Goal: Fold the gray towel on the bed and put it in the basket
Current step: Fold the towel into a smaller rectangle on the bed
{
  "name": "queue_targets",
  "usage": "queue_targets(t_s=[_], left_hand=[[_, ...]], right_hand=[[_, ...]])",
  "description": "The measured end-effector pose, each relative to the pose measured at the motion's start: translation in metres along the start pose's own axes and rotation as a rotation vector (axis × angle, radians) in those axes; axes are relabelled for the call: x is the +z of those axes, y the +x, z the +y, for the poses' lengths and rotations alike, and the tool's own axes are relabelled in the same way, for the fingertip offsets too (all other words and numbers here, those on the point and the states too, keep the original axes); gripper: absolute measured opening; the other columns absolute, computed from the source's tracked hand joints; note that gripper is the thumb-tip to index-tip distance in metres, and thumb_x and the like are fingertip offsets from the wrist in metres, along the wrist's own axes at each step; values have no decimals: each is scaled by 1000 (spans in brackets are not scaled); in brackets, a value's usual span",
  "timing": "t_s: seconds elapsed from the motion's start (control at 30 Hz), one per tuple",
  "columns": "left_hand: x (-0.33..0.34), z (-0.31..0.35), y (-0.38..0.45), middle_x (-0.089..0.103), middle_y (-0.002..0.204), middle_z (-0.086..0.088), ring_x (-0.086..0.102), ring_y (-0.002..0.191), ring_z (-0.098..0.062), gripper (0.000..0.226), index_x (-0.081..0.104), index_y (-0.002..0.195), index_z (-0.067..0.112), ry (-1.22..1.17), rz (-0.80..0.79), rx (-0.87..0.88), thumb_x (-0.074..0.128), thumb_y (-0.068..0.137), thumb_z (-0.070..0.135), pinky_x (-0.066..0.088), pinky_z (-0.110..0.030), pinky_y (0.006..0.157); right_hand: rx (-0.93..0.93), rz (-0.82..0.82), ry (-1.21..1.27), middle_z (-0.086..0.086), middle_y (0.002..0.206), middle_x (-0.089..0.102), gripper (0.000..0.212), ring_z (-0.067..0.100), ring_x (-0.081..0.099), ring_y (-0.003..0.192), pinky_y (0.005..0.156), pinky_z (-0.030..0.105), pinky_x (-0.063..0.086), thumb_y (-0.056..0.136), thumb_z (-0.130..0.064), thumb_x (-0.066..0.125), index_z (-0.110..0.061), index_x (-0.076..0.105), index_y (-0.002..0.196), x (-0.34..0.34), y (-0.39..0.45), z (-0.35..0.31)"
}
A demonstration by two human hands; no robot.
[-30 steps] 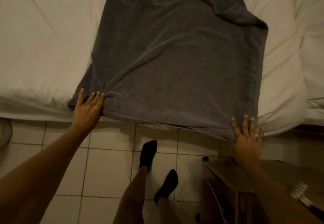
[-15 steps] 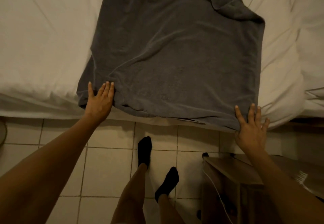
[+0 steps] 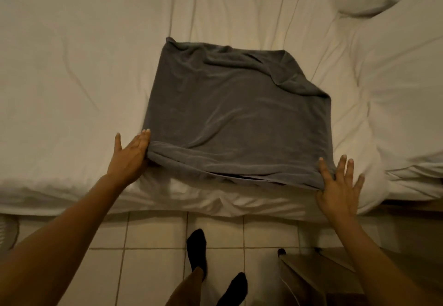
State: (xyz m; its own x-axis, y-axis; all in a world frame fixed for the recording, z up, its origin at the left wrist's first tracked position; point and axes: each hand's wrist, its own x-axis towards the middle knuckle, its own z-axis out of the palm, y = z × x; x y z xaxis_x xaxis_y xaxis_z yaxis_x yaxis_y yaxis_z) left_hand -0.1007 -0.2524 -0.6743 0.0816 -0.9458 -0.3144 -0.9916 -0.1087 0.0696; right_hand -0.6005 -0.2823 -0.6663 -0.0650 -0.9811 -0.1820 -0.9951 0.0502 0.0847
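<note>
The gray towel (image 3: 237, 118) lies folded on the white bed (image 3: 72, 66). The left hand (image 3: 130, 156) and right hand (image 3: 340, 188) rest with fingers straight at its near corners, grasping nothing.

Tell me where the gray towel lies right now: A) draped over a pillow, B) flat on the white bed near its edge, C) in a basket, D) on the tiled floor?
B: the gray towel lies spread on the white bed, with the left hand and right hand at its near corners.

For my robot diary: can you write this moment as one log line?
gray towel: folded, on bed | left hand: open, near-left corner | right hand: open, near-right corner | basket: unseen
</note>
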Motion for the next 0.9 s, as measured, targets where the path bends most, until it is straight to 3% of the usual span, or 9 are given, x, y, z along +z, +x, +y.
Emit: queue_targets(t_s=[0.1, 0.2, 0.4, 0.73, 0.9], left_hand=[[-35, -2, 40, 27, 156, -13, 28, 144, -25, 77, 15, 151, 5, 69, 39, 41, 55, 92, 35, -6, -51, 116], [-61, 2, 80, 27, 156, -13, 27, 145, -26, 57, 16, 151, 6, 50, 109, 47, 35, 100, 26, -10, -45, 116], [-88, 22, 159, 15, 160, -11, 14, 148, -24, 56, 6, 152, 6, 88, 110, -15, 23, 102, 23, -7, -49, 118], [-90, 30, 289, 8, 160, -14, 5, 149, -25, 59, 1, 151, 4, 230, 97, -184, 28, 102, 24, -6, -51, 118], [-105, 25, 348, 10, 160, -15, 7, 149, -26, 64, 2, 151, 3, 342, 147, -160, 37, 101, 22, -6, -50, 119]], right_hand=[[42, 15, 2, 22, 157, 4, 86, 33, -5, 145, 113, 55, -6, 76, -16, 70, -28, 23, 148, -19, 32, -2], [68, 54, 7, 22, 157, 0, 80, 33, -7, 145, 113, 53, -9, 79, -16, 67, -27, 26, 147, -35, 70, -8], [58, 62, -41, 21, 157, -7, 82, 31, -13, 145, 99, 40, -34, 82, -17, 63, -27, 17, 149, -52, 156, -24], [14, 106, -118, 22, 157, -8, 83, 32, -15, 144, 102, 44, -31, 80, -22, 69, -24, 23, 149, -45, 299, -36], [-17, 180, -168, 21, 156, -12, 81, 31, -17, 144, 102, 46, -31, 80, -23, 69, -25, 24, 148, -56, 370, -44]])
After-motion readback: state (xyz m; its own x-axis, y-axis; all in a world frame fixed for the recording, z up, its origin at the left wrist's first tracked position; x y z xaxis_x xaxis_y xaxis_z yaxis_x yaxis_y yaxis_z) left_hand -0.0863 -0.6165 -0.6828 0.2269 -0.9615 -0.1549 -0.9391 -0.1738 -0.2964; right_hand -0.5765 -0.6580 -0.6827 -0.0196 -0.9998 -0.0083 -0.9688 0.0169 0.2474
